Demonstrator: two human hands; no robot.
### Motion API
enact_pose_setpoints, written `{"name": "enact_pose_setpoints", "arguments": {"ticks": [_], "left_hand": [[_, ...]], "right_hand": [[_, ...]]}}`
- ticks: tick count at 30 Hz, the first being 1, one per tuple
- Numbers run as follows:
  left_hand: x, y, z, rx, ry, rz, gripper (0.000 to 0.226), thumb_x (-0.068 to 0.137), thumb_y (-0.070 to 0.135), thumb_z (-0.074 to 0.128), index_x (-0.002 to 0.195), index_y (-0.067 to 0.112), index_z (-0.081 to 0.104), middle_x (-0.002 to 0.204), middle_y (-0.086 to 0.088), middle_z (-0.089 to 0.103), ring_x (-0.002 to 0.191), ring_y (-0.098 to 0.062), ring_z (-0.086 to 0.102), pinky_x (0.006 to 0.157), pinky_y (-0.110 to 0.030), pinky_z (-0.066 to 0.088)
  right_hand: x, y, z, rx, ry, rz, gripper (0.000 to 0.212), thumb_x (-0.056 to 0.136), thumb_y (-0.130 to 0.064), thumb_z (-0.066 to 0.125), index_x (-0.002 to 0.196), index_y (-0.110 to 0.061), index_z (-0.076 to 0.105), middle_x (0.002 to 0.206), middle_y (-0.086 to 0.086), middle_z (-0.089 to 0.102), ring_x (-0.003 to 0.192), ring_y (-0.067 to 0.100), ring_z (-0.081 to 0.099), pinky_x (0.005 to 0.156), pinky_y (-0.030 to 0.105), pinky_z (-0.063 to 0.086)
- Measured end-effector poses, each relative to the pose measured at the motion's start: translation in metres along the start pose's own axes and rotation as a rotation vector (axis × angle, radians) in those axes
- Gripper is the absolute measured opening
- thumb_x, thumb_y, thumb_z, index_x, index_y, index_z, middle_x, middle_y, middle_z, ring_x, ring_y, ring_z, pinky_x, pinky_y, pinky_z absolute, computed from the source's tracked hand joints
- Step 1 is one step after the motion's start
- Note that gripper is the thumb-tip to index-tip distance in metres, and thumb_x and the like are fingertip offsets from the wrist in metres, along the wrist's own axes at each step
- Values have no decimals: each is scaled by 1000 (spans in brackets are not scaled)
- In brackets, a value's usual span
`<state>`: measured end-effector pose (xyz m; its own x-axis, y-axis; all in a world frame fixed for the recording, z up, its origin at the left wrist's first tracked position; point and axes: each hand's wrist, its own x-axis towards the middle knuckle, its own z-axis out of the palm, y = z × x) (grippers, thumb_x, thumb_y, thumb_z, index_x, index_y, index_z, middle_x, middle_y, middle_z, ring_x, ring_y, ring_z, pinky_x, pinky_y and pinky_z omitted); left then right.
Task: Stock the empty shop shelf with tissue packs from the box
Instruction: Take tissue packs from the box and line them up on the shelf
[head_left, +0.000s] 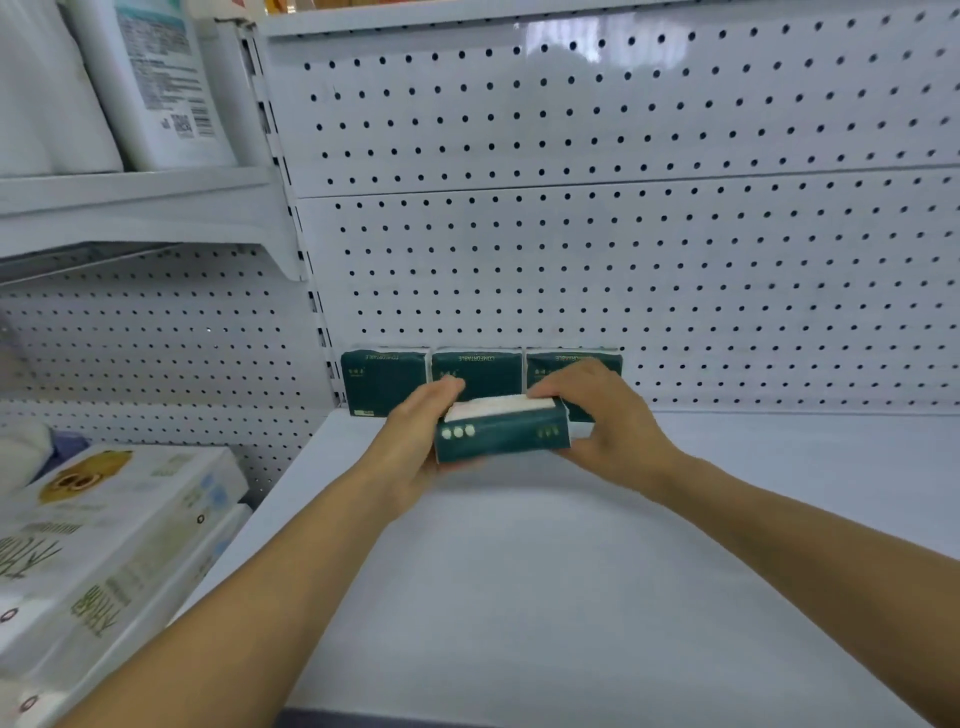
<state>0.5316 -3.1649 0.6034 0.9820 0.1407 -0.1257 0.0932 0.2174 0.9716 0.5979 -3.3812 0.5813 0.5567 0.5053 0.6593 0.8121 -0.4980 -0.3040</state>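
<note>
Held pack: a dark green tissue pack (501, 434) is in both hands above the far middle of the white shelf (571, 571), just in front of the row at the back.
Long axis: runs left to right, tipped a little so the right end sits higher; the broad green face with three pale dots turns toward the camera, and a white strip of tissue shows along its top.
Left hand (415, 441): grips the pack's left end, fingers curled under and behind it, thumb over the top edge.
Right hand (602, 421): clamps the right end, fingers bent over the top, thumb below.
Back row: three tissue packs (478, 371) stand upright side by side, touching, against the pegboard wall (623, 249) at the shelf's far left; the print on them reads upside down. The right one is partly hidden by the right hand.
Neighbouring bay, left: white tissue boxes (104, 530) lie stacked on a lower shelf.
Upper left shelf (135, 189): holds large white packages (150, 83), one with a barcode label.
</note>
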Motion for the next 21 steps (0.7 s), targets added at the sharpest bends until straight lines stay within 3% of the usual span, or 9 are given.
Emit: {"name": "enact_pose_setpoints", "arguments": {"ticks": [3, 5, 8, 11, 14, 17, 19, 21], "left_hand": [[-3, 1, -2, -54, -39, -79, 62, 96, 65, 33, 124, 17, 61, 113, -13, 65, 68, -27, 68, 58, -36, 58], [-6, 0, -2, -9, -79, -76, 70, 89, 73, 35, 122, 17, 62, 110, -9, 67, 65, -24, 64, 54, -33, 54], [-13, -2, 5, 74, -97, 42, 46, 90, 51, 58, 116, 14, 65, 100, -6, 69, 69, -20, 63, 60, -32, 55], [-18, -3, 9, 172, -94, 136, 31, 91, 28, 67, 116, 10, 65, 93, -8, 71, 72, -18, 64, 66, -31, 56], [-19, 0, 15, 257, -74, 188, 23, 89, 23, 70, 109, 13, 68, 91, -8, 72, 70, -16, 64, 64, -29, 57], [-18, 7, 27, 446, -85, 327, 18, 85, 22, 75, 103, 22, 70, 90, -4, 72, 70, -12, 61, 61, -25, 55], [-16, 13, 40, 628, -111, 438, 19, 83, 24, 78, 99, 28, 70, 84, 3, 68, 66, -2, 56, 60, -19, 50], [-17, 18, 56, 722, -146, 537, 21, 83, 23, 77, 101, 28, 68, 81, 9, 62, 61, 2, 50, 60, -15, 47]], "right_hand": [[-3, -26, -13, 432, 40, 401, 26, 79, -30, 78, 102, -22, 68, 96, -7, 71, 87, 9, 64, 74, 22, 52], [-5, -34, -23, 645, 46, 553, 23, 82, -25, 76, 102, -17, 69, 96, -4, 74, 84, 9, 69, 73, 19, 54], [-10, -37, -34, 726, 39, 664, 23, 85, -24, 73, 103, -12, 68, 88, -1, 74, 63, 3, 63, 54, 10, 43], [-17, -37, -41, 727, 29, 693, 23, 85, -26, 73, 103, -14, 67, 82, -3, 73, 63, 8, 58, 51, 9, 39], [-20, -33, -46, 575, 80, 689, 47, 81, -30, 77, 122, -23, 55, 104, -5, 67, 88, 9, 59, 63, 10, 43], [-13, -38, -59, 271, 68, 513, 83, 75, -35, 81, 142, -36, 31, 133, -10, 43, 119, 6, 40, 85, 14, 40], [-1, -47, -69, -4, -33, 316, 86, 73, -40, 80, 144, -38, 31, 138, -13, 40, 125, 6, 30, 95, 29, 41], [10, -55, -75, -274, -130, 217, 71, 74, -42, 77, 137, -36, 45, 125, -10, 52, 119, 11, 36, 95, 35, 40]]}}
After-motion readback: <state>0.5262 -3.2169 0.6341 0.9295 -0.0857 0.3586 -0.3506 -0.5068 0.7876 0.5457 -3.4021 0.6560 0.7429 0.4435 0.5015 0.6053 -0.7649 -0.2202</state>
